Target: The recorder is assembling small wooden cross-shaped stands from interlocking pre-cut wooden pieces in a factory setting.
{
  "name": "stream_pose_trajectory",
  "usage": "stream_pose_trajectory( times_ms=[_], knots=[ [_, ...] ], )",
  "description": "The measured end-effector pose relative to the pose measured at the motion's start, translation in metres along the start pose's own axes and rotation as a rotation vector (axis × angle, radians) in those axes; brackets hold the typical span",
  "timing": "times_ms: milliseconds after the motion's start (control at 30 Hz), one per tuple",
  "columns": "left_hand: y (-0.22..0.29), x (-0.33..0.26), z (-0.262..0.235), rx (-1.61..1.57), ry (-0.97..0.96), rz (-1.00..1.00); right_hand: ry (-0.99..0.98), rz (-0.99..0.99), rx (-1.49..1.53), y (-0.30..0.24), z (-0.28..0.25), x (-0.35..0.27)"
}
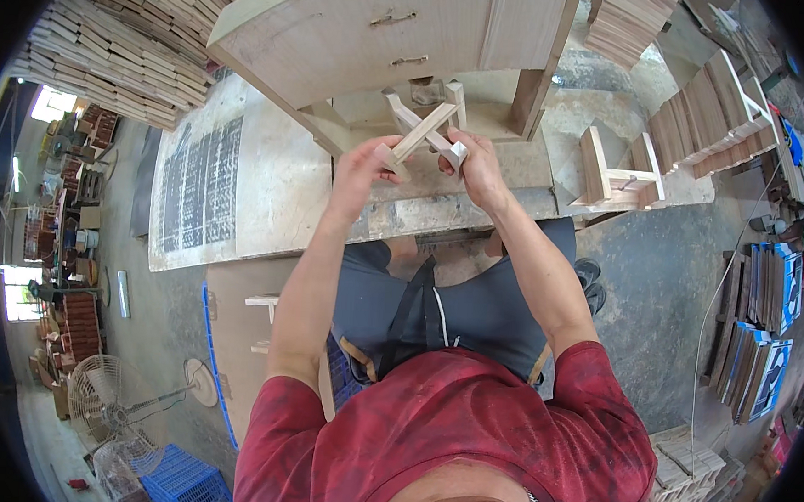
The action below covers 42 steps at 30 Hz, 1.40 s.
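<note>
Between my hands is a small pale-wood frame (425,128) whose two bars cross in an X, with short pieces at the bar ends. My left hand (367,168) is closed on its lower left end, fingers slightly blurred. At the lower right end, my right hand (481,171) grips it with the thumb on top and fingers curled beneath. The frame is held above the near edge of a worn workbench (404,216), in front of a large wooden box-like fixture (341,36) whose sloping panel bears two small metal handles.
Tall stacks of wood strips (111,40) rise at the far left. On the right stand a small wooden frame (623,177) and a row of upright boards (719,114). A floor fan (116,408) and blue crate (185,482) are lower left; wrapped blue-and-white stacks (769,347) are right.
</note>
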<state>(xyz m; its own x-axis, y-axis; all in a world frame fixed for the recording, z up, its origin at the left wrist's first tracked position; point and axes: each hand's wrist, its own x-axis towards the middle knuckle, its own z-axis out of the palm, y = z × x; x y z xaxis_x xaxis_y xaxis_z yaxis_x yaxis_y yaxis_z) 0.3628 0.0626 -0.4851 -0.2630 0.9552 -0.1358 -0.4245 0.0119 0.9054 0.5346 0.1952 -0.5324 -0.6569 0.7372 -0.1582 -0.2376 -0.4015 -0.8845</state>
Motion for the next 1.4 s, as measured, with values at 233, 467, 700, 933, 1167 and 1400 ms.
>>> stream_pose_trajectory(
  times_ms=[233,467,700,933,1167,1400],
  knots=[
    [-0.001,0.040,0.017,0.962,0.308,0.377,0.150,-0.149,-0.018,-0.013,0.001,0.044],
    [0.002,0.067,-0.005,1.058,0.325,0.481,0.340,-0.187,-0.138,-0.021,0.019,0.068],
    [-0.021,0.098,-0.015,1.143,0.286,0.435,0.508,-0.880,-1.325,0.009,-0.032,0.026],
    [-0.005,0.096,-0.014,1.144,0.175,0.445,0.405,-0.823,-0.919,-0.005,-0.061,-0.206],
    [0.001,0.118,-0.045,1.313,0.154,0.452,0.575,-0.591,-0.979,0.022,-0.106,-0.291],
    [0.004,0.108,-0.054,1.269,0.134,0.427,0.517,-0.484,-0.910,0.009,-0.106,-0.277]
  ],
)
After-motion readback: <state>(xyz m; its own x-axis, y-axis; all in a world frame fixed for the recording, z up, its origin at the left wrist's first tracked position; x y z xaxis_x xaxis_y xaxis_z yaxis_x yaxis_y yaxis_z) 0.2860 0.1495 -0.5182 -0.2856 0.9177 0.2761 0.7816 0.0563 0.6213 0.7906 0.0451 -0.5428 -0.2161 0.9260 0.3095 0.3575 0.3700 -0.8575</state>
